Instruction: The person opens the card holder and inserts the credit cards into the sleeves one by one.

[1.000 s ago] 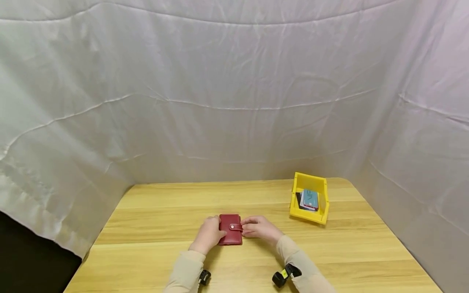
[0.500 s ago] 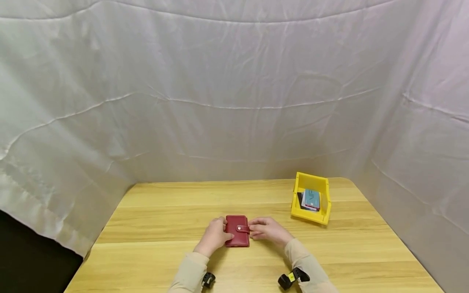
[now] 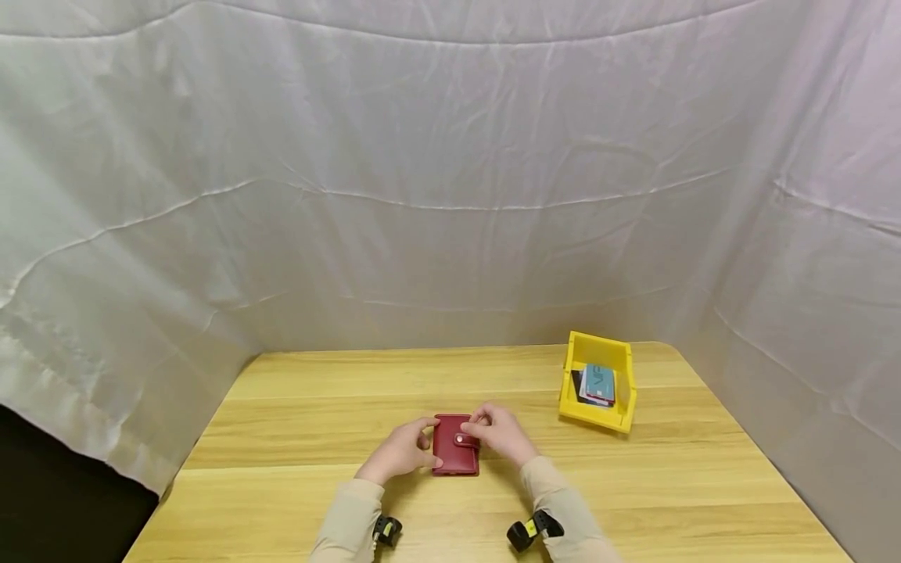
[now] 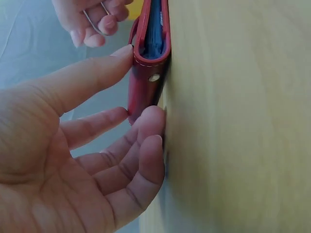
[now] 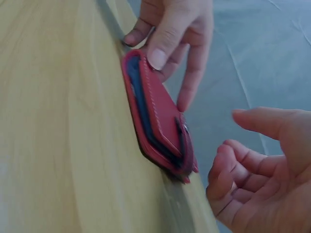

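Note:
A dark red card wallet [image 3: 450, 460] lies on the table, its strap [image 3: 466, 440] with a round snap lying across the right side of the cover. My left hand [image 3: 400, 451] holds it at the spine, thumb on the near corner and index finger at the far one; the other fingers curl beside the spine [image 4: 146, 87]. Dark blue leaves show inside the wallet's end. Above its right edge hovers my right hand [image 3: 503, 435]. In the right wrist view that hand's loosely curled fingers [image 5: 243, 179] hold nothing and stand apart from the wallet.
A yellow bin [image 3: 597, 419] stands at the back right of the wooden table [image 3: 317, 407], with several cards [image 3: 598, 381] inside. Grey-white cloth [image 3: 436, 266] hangs behind and along the sides. Each wrist wears a black camera on a strap.
The wallet slid slightly right, then stayed put. My right hand left the strap's end and moved left and up over the wallet's right edge. My left hand drew back left, its thumb lower.

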Tool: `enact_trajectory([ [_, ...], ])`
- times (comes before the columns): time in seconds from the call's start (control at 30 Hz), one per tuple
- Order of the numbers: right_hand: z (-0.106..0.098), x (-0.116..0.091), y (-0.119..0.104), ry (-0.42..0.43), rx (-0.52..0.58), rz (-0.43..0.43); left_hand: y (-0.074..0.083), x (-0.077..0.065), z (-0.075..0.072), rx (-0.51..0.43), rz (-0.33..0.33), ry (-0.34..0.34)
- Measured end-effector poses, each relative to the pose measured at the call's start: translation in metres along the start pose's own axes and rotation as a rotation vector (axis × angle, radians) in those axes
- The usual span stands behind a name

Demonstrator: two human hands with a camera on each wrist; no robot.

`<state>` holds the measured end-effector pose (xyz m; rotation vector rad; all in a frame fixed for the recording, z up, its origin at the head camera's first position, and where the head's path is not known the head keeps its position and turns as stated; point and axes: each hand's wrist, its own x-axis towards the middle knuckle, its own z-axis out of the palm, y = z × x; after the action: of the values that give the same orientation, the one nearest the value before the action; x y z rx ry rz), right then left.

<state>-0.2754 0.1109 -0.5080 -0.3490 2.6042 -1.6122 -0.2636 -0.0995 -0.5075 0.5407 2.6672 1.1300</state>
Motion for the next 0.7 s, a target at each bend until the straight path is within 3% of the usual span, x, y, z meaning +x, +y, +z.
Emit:
enact_trajectory([
  [0.07,0.008,0.003,0.0,-0.013,-0.094,0.041,-0.001,0.0,0.0,0.0,0.0,0.0],
  [0.2,0.02,0.007,0.001,-0.005,-0.232,0.032,-0.003,0.0,0.0,-0.022,0.003,0.002],
  [0.7,0.032,0.004,-0.001,0.032,-0.35,0.0,-0.002,-0.003,0.001,-0.07,-0.009,0.008],
])
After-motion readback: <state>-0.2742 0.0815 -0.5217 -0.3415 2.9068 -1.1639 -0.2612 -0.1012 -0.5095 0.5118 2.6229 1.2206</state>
